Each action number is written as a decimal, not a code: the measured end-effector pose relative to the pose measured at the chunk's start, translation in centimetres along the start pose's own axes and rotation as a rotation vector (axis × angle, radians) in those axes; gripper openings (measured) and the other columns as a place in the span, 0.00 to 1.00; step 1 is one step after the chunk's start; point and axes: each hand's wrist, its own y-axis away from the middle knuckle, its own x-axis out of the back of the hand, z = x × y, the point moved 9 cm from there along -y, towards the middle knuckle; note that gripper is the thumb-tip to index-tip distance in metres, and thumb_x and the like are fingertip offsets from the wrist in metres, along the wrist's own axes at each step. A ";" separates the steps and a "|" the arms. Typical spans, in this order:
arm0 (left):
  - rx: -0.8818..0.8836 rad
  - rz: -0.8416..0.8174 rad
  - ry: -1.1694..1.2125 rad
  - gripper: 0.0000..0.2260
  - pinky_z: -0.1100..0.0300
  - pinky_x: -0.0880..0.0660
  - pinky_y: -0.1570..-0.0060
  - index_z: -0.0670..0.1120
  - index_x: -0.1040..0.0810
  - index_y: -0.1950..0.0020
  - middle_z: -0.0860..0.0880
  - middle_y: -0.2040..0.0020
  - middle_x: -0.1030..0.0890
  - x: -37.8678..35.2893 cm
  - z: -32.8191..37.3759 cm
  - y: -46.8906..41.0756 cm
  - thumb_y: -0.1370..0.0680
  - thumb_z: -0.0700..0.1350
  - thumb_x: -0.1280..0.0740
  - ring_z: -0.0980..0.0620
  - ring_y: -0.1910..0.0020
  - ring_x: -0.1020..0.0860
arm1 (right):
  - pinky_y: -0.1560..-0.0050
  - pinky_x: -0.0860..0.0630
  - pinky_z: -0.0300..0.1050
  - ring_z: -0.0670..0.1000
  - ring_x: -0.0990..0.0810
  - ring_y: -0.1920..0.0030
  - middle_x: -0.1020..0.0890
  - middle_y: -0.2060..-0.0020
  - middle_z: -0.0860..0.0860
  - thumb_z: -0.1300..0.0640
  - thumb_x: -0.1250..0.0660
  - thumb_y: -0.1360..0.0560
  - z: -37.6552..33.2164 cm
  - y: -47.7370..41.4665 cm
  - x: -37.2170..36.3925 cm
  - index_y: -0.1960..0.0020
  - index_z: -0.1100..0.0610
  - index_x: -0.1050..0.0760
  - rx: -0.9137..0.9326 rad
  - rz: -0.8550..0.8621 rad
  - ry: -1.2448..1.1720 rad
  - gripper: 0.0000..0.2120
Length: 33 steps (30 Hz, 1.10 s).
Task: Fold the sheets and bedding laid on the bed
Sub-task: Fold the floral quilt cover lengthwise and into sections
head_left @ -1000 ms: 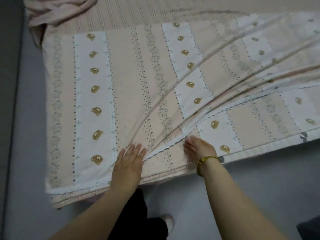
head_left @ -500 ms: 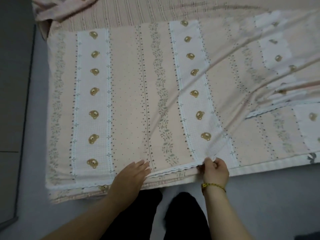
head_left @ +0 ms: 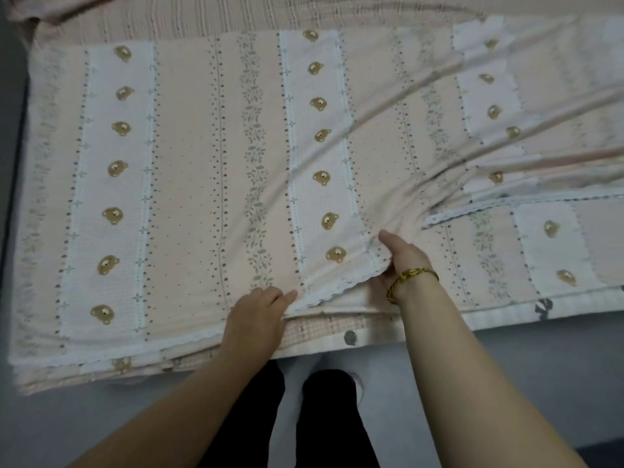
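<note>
A peach and white sheet (head_left: 202,170) printed with bear faces and leaf stripes lies doubled over on the bed, its scalloped white hem along the near edge. My left hand (head_left: 256,319) presses on that hem near the middle, fingers curled at the edge. My right hand (head_left: 401,258), with a gold bracelet on the wrist, pinches the upper layer's hem and holds it slightly raised. To the right the upper layer is wrinkled and its hem (head_left: 489,206) slants back, showing the lower layer (head_left: 553,251).
A striped pink blanket (head_left: 236,15) lies bunched at the back of the bed. Grey floor (head_left: 506,366) runs along the near side, where my dark-trousered legs (head_left: 324,417) stand. A checked lower edge (head_left: 324,329) with a grey button shows under the hem.
My right hand has carried the upper layer's hem rightward and lifted it a little. My left hand stays pressed on the hem. The view has drawn closer to the bed.
</note>
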 end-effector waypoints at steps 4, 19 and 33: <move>-0.056 0.011 0.019 0.24 0.59 0.27 0.73 0.41 0.18 0.54 0.44 0.65 0.21 -0.5 1.6 0.8 0.49 0.34 0.21 0.46 0.73 0.23 | 0.61 0.32 0.29 0.49 0.27 0.51 0.23 0.51 0.56 0.62 0.36 0.24 -1.4 2.4 6.4 0.41 0.67 0.27 0.363 0.237 0.358 0.13; -0.103 -0.151 0.117 0.24 0.58 0.50 0.32 0.45 0.34 0.35 0.40 0.39 0.22 -6.3 14.0 -5.7 0.19 0.57 0.59 0.47 0.37 0.34 | 0.59 0.20 0.48 0.55 0.18 0.56 0.15 0.62 0.56 0.44 0.45 0.22 1.7 -2.9 11.1 0.48 0.60 0.25 -0.168 -0.203 -0.497 0.20; -0.255 -0.347 -0.043 0.28 0.44 0.53 0.34 0.50 0.35 0.33 0.43 0.37 0.23 -9.2 17.1 -9.0 0.21 0.63 0.63 0.44 0.33 0.37 | 0.60 0.18 0.46 0.53 0.18 0.57 0.17 0.55 0.54 0.62 0.34 0.25 -9.9 -7.6 22.7 0.42 0.62 0.26 0.184 0.180 -0.302 0.12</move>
